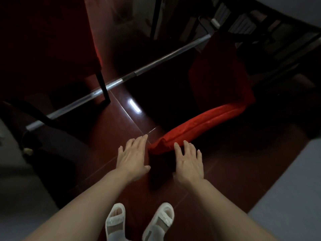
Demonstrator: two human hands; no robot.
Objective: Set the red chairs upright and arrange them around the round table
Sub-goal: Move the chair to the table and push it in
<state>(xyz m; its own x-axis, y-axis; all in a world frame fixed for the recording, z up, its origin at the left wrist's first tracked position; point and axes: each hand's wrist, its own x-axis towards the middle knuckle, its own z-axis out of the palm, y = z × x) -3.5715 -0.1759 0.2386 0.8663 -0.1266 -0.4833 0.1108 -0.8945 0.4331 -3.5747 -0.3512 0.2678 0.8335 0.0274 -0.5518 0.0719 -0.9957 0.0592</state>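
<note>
On floor: one toppled chair (199,126), two hands (133,157).

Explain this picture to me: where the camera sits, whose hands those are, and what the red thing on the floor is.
The camera is worn on a person's head and looks down, so you see their own arms and sandalled feet. There is no machine. The left hand and right hand are open, fingers spread, holding nothing, reaching toward a red chair lying tipped over on the dark red floor. Whether they touch it is unclear. A metal bar crosses the floor behind. The room is dim, so little else is clear.
</note>
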